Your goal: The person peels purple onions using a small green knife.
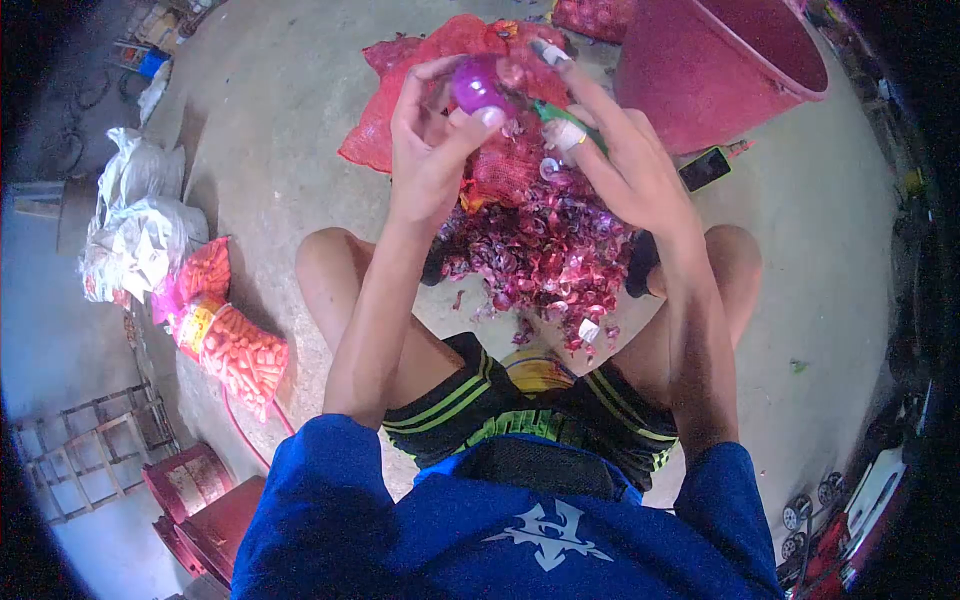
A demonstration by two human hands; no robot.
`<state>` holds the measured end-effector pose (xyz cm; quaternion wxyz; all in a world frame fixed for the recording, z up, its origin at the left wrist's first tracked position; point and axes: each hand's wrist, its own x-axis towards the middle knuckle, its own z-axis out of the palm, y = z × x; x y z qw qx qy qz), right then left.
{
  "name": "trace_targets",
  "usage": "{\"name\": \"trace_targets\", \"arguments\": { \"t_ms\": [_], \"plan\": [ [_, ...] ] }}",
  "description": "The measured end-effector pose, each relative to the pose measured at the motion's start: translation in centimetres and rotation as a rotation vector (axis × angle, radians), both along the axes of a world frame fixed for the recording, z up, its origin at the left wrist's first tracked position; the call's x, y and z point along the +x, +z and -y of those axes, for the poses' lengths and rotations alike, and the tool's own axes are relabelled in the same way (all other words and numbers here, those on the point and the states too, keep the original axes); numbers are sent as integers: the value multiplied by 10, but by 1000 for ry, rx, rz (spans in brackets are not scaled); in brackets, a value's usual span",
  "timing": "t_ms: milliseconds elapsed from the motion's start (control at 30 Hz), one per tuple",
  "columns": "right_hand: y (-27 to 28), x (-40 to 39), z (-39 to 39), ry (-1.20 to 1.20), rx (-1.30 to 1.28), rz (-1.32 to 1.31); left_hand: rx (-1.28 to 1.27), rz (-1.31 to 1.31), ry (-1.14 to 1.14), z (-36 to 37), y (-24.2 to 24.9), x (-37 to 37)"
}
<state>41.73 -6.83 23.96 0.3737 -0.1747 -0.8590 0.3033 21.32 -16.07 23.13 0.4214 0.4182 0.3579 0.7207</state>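
Observation:
A shiny purple onion [478, 86] is held in my left hand [432, 135], the thumb and fingers closed around it. Just to its right, my right hand [625, 160] has its fingers curled round a small green-handled tool [562, 118]; the blade cannot be made out. White wraps cover the right index fingertip and thumb. Below both hands, a heap of loose red onion skins [545, 250] lies on the floor between my legs. Behind the hands rests a red mesh sack [440, 50].
A large red tub [700, 75] stands at the upper right, with a phone [706, 169] on the floor below it. White sacks [145, 220] and a bag of carrots [235, 345] are at the left. Red stools or containers [195, 490] sit at the lower left.

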Motion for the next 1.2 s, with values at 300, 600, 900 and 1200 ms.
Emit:
{"name": "trace_targets", "arguments": {
  "t_ms": [300,600,900,1200],
  "plan": [
    [6,6,1,-31,-27,67,-34,44,-84,-3,-6,-5],
    [12,10,3,12,-165,100,-218,238,-203,-8,-10,-5],
    [1,10,-1,-76,-128,114,-16,-51,78,-9,-7,13],
    [-4,6,-7,-23,-34,26,-151,228,-163,-6,-13,-4]
  ]
}}
